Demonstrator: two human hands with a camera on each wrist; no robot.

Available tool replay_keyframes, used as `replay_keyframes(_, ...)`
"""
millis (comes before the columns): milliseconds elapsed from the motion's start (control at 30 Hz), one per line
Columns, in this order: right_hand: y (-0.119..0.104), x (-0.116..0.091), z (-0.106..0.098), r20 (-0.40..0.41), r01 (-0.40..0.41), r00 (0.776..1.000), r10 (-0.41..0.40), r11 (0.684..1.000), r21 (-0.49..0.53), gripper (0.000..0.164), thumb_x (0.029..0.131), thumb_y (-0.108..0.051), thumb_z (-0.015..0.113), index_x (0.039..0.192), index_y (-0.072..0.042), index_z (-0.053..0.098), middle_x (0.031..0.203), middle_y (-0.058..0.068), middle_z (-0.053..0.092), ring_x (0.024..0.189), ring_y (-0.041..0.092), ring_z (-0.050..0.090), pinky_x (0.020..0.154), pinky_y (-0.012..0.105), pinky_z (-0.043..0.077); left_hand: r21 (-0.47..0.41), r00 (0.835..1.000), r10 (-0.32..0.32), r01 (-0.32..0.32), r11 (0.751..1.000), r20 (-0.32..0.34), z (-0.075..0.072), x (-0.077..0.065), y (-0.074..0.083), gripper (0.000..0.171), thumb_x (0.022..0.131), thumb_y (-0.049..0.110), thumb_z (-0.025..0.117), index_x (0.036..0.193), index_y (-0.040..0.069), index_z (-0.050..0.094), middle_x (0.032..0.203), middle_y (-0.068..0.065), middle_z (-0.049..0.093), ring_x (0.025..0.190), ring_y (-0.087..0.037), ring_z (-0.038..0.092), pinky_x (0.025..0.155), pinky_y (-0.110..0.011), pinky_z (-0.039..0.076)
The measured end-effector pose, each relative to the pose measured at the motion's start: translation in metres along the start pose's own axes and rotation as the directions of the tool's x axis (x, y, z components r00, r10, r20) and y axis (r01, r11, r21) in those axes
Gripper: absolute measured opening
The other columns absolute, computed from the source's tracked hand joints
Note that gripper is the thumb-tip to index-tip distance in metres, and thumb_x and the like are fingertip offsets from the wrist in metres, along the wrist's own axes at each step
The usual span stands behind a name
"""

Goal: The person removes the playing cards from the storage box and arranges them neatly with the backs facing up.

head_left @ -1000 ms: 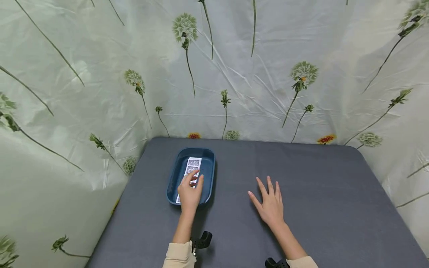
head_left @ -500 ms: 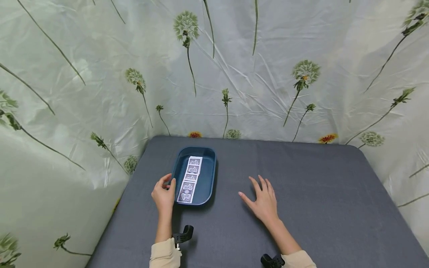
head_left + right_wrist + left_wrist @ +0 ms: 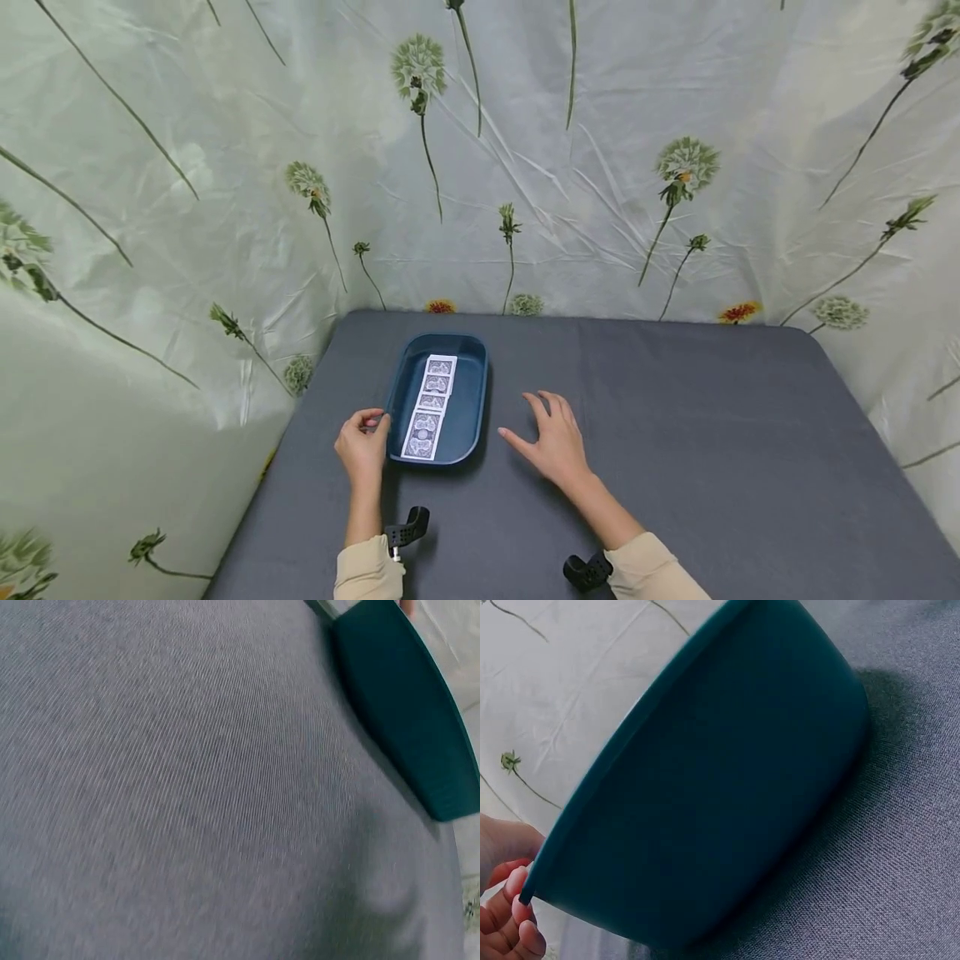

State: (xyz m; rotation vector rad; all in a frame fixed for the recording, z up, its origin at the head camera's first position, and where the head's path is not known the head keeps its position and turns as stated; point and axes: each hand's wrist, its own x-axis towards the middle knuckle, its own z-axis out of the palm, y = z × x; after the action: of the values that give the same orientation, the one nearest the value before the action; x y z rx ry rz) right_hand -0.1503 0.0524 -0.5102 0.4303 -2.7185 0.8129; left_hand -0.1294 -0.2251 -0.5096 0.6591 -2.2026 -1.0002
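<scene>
A dark blue rectangular tray (image 3: 467, 392) rests on the table's left half. Several playing cards (image 3: 423, 435) lie face down in it, overlapping in one slightly slanted row. My left hand (image 3: 362, 446) pinches the tray's left rim between thumb and fingers; the left wrist view shows those fingers (image 3: 526, 937) at the edge of the tray wall (image 3: 705, 780). To the right of the tray hovers my right hand (image 3: 553, 437), thumb and fingers spread apart, holding nothing. In the right wrist view the tray's outer side (image 3: 405, 705) appears at upper right, apart from that hand.
A dark grey cloth (image 3: 675, 433) covers the table. A pale curtain (image 3: 600, 167) with a dandelion print hangs behind its back edge and along the left side. Black wrist mounts (image 3: 408, 527) are strapped on both forearms.
My left hand has moved left from above the cards to the tray's left rim and now pinches it. My right hand has shifted left, closer to the tray.
</scene>
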Motion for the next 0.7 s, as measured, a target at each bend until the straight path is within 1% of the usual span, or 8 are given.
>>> replay_keyframes(100,-0.009,0.005,0.003,0.011,0.025,1.0,-0.025,1.0,0.003,0.073,0.076,-0.061,0.062,0.127,-0.009,0.051,0.126,0.018,0.047,0.12,0.035,0.041,0.092,0.052,0.04,0.001,1.0,-0.018,0.018,1.0,-0.004,0.001,0.001,-0.002,0.011,0.072,0.007,0.075,0.08,0.002,0.07,0.067,-0.01,0.06,0.06,-0.018,0.052,0.06,-0.033,0.038)
replay_keyframes(233,-0.018,0.011,0.006,0.049,0.023,0.999,-0.024,1.0,0.013,0.076,0.076,-0.062,0.062,0.128,-0.008,0.05,0.127,0.018,0.046,0.12,0.034,0.041,0.092,0.051,0.041,0.008,0.999,-0.031,0.032,0.999,-0.01,0.002,0.001,-0.003,0.013,0.073,0.011,0.076,0.079,0.001,0.069,0.063,-0.009,0.059,0.057,-0.017,0.05,0.059,-0.035,0.037)
replay_keyframes(367,-0.027,0.02,0.009,0.07,0.014,0.997,-0.015,1.0,0.021,0.074,0.075,-0.06,0.063,0.126,-0.007,0.051,0.126,0.017,0.046,0.119,0.033,0.043,0.089,0.05,0.043,0.001,0.998,-0.055,0.055,0.998,-0.023,0.002,0.001,-0.004,0.016,0.073,0.014,0.077,0.078,0.0,0.069,0.062,-0.008,0.058,0.058,-0.019,0.052,0.059,-0.036,0.038)
replay_keyframes(533,-0.04,0.032,0.01,0.09,0.043,0.995,-0.046,0.998,0.037,0.073,0.075,-0.059,0.064,0.123,-0.005,0.052,0.123,0.017,0.049,0.116,0.032,0.045,0.089,0.049,0.043,-0.016,0.995,-0.096,0.095,0.995,-0.024,0.003,0.002,-0.004,0.018,0.074,0.016,0.076,0.078,0.0,0.069,0.066,-0.011,0.062,0.063,-0.024,0.057,0.061,-0.035,0.039)
replay_keyframes(600,-0.044,0.036,0.012,0.115,0.053,0.992,-0.057,0.998,0.039,0.074,0.075,-0.06,0.063,0.123,-0.005,0.052,0.123,0.016,0.049,0.115,0.031,0.045,0.09,0.048,0.043,-0.02,0.993,-0.113,0.113,0.993,-0.019,0.003,0.002,-0.004,0.018,0.074,0.017,0.077,0.077,0.0,0.069,0.068,-0.012,0.064,0.063,-0.022,0.057,0.061,-0.034,0.039)
replay_keyframes(700,-0.051,0.042,0.016,0.154,0.079,0.985,-0.083,0.996,0.033,0.073,0.076,-0.061,0.062,0.123,-0.005,0.052,0.123,0.015,0.049,0.115,0.03,0.045,0.091,0.046,0.042,-0.025,0.989,-0.147,0.146,0.989,-0.011,0.002,0.002,-0.004,0.02,0.073,0.019,0.078,0.076,0.001,0.07,0.07,-0.012,0.066,0.059,-0.014,0.054,0.061,-0.032,0.038)
